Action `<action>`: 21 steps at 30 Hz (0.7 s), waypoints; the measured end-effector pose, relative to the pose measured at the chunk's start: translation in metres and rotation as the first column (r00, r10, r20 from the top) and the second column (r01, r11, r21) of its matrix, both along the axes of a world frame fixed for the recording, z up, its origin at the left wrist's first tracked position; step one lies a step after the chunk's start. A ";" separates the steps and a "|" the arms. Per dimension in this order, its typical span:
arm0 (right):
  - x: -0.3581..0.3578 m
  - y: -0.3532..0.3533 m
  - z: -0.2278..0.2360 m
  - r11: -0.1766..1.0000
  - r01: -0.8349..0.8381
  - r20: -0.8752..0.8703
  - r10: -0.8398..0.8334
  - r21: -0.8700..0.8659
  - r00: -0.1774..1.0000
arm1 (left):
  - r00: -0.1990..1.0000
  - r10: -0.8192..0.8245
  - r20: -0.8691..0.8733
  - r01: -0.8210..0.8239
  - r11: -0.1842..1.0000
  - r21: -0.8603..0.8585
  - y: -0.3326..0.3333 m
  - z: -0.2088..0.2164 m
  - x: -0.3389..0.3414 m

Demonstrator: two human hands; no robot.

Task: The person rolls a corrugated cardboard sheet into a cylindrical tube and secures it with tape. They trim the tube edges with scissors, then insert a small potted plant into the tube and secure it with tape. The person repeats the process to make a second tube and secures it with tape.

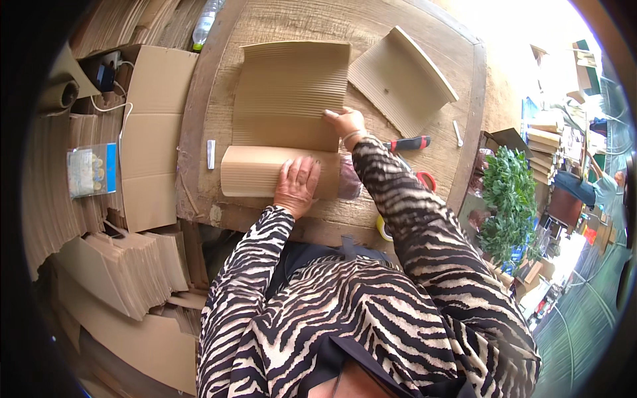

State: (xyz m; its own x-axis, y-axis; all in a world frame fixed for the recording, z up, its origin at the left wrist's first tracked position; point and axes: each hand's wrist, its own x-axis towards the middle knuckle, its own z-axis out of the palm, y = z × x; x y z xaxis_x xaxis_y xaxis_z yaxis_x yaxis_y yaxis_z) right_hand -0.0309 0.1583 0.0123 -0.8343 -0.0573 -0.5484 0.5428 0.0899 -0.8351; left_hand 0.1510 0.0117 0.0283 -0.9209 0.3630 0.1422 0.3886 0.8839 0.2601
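While resting the left hand (297,188) flat on the roll (249,171), fingers straight and closed round nothing, had the right hand (346,123) at the right edge of the sheet (288,93), fingers slightly bent; could not tell whether pinching the board or merely touching it. Found the roll along the near side of the table (292,23), the sheet just beyond, and a bundle (350,179) showing at the roll's right end; could not make out any join between roll and sheet. Judged likely to spring open with any easing of the left palm, given such stiff board, or to skew under uneven pressure. Feared, too, snagging the right sleeve on the tool (409,143) or the red loop (426,180), both close by. Saw worn wood underneath, a second sheet (405,86) at far right, a white strip (211,154) at left and tape (383,228) near. Noticed stacked card (126,272) left, a plant (507,205) right, and farther right a person (584,187) amid clutter.
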 end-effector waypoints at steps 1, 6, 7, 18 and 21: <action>0.003 -0.007 0.010 0.987 -0.085 -0.151 0.105 0.134 0.983 | 1.000 0.004 0.021 -0.004 1.000 -0.001 0.001 0.000 0.000; -0.041 -0.011 0.100 0.832 -0.041 -0.426 0.325 0.553 0.845 | 0.997 0.048 0.062 -0.046 0.998 -0.045 0.001 0.003 0.003; -0.063 0.018 0.084 0.911 0.052 -0.500 0.176 0.408 0.848 | 1.000 0.025 0.013 -0.024 0.998 -0.055 0.002 0.004 0.000; 0.101 0.015 0.098 0.049 -0.636 0.290 0.862 0.770 0.417 | 0.997 0.027 -0.069 -0.027 1.000 -0.006 -0.001 -0.002 0.005; 0.100 0.005 0.106 0.045 -0.637 0.326 0.830 0.770 0.453 | 0.991 -0.001 0.131 -0.010 0.996 0.088 -0.007 0.025 -0.003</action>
